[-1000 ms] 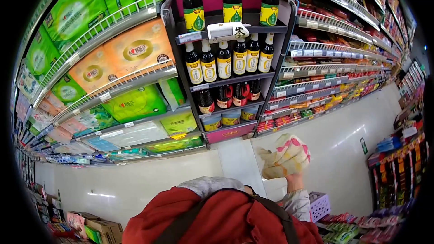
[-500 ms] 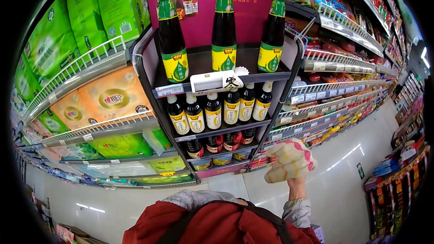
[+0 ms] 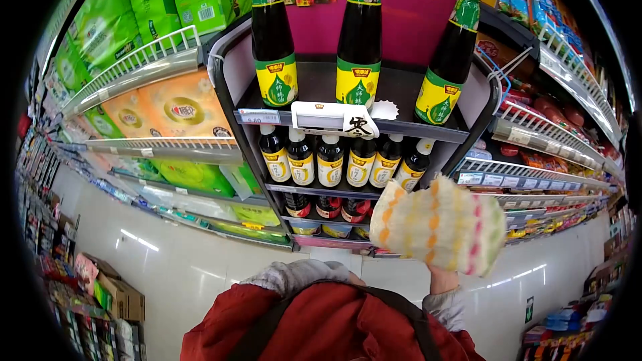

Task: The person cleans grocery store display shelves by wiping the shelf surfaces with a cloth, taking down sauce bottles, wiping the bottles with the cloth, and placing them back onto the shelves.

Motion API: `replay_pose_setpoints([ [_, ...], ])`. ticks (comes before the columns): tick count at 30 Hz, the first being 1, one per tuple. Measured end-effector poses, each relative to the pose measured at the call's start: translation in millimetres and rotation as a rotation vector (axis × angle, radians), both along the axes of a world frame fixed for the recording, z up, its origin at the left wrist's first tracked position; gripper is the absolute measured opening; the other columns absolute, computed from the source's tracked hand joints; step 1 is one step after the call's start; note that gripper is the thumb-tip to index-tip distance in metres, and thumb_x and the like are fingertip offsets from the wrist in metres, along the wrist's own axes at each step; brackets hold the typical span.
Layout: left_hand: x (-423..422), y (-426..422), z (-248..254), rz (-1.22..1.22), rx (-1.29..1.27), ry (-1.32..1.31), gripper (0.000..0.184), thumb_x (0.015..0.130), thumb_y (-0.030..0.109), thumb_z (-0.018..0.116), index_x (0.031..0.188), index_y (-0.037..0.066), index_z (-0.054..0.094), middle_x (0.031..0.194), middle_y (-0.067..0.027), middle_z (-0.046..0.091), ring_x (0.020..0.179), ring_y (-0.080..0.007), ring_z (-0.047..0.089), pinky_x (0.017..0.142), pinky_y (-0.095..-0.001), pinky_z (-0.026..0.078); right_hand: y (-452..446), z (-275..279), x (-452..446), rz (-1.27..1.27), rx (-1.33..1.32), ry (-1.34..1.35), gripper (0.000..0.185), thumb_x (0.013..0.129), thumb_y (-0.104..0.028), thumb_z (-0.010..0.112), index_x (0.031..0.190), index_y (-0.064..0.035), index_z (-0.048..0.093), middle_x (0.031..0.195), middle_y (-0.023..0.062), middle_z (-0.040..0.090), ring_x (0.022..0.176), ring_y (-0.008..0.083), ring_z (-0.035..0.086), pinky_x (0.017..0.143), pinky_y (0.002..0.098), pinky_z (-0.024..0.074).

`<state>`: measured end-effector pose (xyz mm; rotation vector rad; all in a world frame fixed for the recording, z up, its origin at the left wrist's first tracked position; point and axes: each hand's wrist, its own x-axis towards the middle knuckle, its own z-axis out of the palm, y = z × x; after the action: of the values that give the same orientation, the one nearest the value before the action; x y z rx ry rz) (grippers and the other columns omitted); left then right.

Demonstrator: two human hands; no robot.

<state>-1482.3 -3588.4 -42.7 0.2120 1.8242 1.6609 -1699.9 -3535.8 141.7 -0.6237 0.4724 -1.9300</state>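
A pale cloth with orange, yellow and pink spots is draped over my right hand; only the wrist shows and the fingers are hidden under it. The cloth overlaps the lower right of a display rack. Three tall dark bottles with green caps, one of them in the middle, stand on its top shelf. Below are smaller bottles with white and yellow labels. My left hand is not in view; a grey sleeve shows on the left.
Shelves of green and orange tissue packs rise at the left. Wire-edged shelves of packaged food are at the right. Cardboard boxes lie at the lower left. A white price holder fronts the top shelf.
The cloth on my right hand has risen, come closer and spread out. The rack appears larger and nearer. The right sleeve has moved a little.
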Motion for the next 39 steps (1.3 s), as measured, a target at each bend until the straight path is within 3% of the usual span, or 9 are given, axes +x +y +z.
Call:
replay_pose_setpoints([
  [4, -3, -2, 13, 0.075, 0.039, -0.003, 0.023, 0.090, 0.020, 0.052, 0.091, -0.001, 0.063, 0.081, -0.0041, 0.065, 0.071, -0.0120, 0.058, 0.065, -0.0293, 0.048, -11, -4, 6, 0.203, 0.161, -0.054, 0.063, 0.093, -0.052, 0.045, 0.136, -0.0059, 0.040, 0.133, 0.0107, 0.049, 0.118, 0.0280, 0.051, 0.101, 0.0460, 0.0414],
  [8, -6, -15, 49, 0.314, 0.008, 0.069, 0.024, 0.090, 0.020, 0.052, 0.091, -0.001, 0.063, 0.081, -0.0041, 0.065, 0.070, -0.0118, 0.059, 0.064, -0.0292, 0.048, -22, 1, -8, -0.006, 0.087, 0.379, 0.043, 0.097, -0.037, 0.047, 0.127, -0.0062, 0.048, 0.123, 0.0065, 0.054, 0.109, 0.0228, 0.054, 0.096, 0.0390, 0.0440],
  [11, -12, -39, 154, 0.889, -0.471, 0.297, 0.018, 0.092, 0.016, 0.054, 0.087, 0.001, 0.062, 0.078, -0.0024, 0.063, 0.072, -0.0097, 0.059, 0.066, -0.0277, 0.050, -26, -48, -33, 0.138, 0.149, 0.093, 0.040, 0.097, -0.038, 0.046, 0.124, -0.0084, 0.049, 0.122, 0.0082, 0.054, 0.114, 0.0231, 0.050, 0.100, 0.0391, 0.0402],
  [15, -38, -66, 293, 1.647, -0.298, 0.851, 0.035, 0.084, 0.013, 0.068, 0.112, -0.002, 0.054, 0.100, -0.0073, 0.061, 0.088, -0.0119, 0.060, 0.078, -0.0271, 0.050, -17, -69, -53, 0.217, 0.174, -0.239, 0.040, 0.097, -0.039, 0.045, 0.124, -0.0093, 0.052, 0.117, 0.0086, 0.059, 0.107, 0.0256, 0.057, 0.093, 0.0406, 0.0472],
  [17, -63, -90, 329, 1.693, -0.509, 1.061, 0.061, 0.081, 0.010, 0.072, 0.131, -0.004, 0.040, 0.124, -0.0176, 0.050, 0.115, -0.0231, 0.051, 0.098, -0.0354, 0.043, -7, -51, -50, 0.167, 0.217, -0.268, 0.039, 0.097, -0.038, 0.046, 0.124, -0.0098, 0.052, 0.116, 0.0082, 0.060, 0.105, 0.0254, 0.059, 0.092, 0.0418, 0.0483],
  [20, -107, -137, 348, 1.806, -0.960, 0.989, 0.095, 0.068, 0.026, 0.084, 0.137, -0.009, 0.028, 0.130, -0.0236, 0.046, 0.118, -0.0285, 0.050, 0.100, -0.0370, 0.042, 3, -41, -51, 0.119, 0.231, -0.227, 0.044, 0.097, -0.039, 0.045, 0.130, -0.0118, 0.049, 0.126, 0.0083, 0.056, 0.115, 0.0261, 0.055, 0.099, 0.0451, 0.0446],
  [23, -131, -161, 357, 1.844, -0.942, 1.099, 0.096, 0.061, 0.035, 0.085, 0.130, -0.010, 0.035, 0.124, -0.0248, 0.049, 0.114, -0.0341, 0.052, 0.095, -0.0380, 0.043, 16, -27, -47, 0.246, 0.045, -0.228, 0.054, 0.096, -0.045, 0.040, 0.141, -0.0139, 0.037, 0.143, 0.0068, 0.041, 0.133, 0.0263, 0.037, 0.111, 0.0461, 0.0298],
  [30, -143, -172, 365, 1.841, -0.628, 0.956, 0.075, 0.058, 0.029, 0.086, 0.114, -0.003, 0.048, 0.102, -0.0177, 0.064, 0.093, -0.0277, 0.065, 0.083, -0.0359, 0.050, 36, -51, -62, 0.189, 0.059, -0.012, 0.057, 0.095, -0.044, 0.042, 0.143, -0.0145, 0.032, 0.147, 0.0082, 0.035, 0.137, 0.0263, 0.031, 0.113, 0.0451, 0.0248],
  [39, -136, -154, 378, 1.831, -0.680, 1.490, 0.066, 0.058, 0.019, 0.084, 0.111, 0.001, 0.047, 0.098, -0.0144, 0.061, 0.090, -0.0272, 0.063, 0.080, -0.0371, 0.049, 16, 26, -49, -0.079, -0.129, 0.015, 0.056, 0.097, -0.038, 0.044, 0.143, -0.0102, 0.031, 0.144, 0.0102, 0.037, 0.135, 0.0260, 0.031, 0.115, 0.0417, 0.0213],
])
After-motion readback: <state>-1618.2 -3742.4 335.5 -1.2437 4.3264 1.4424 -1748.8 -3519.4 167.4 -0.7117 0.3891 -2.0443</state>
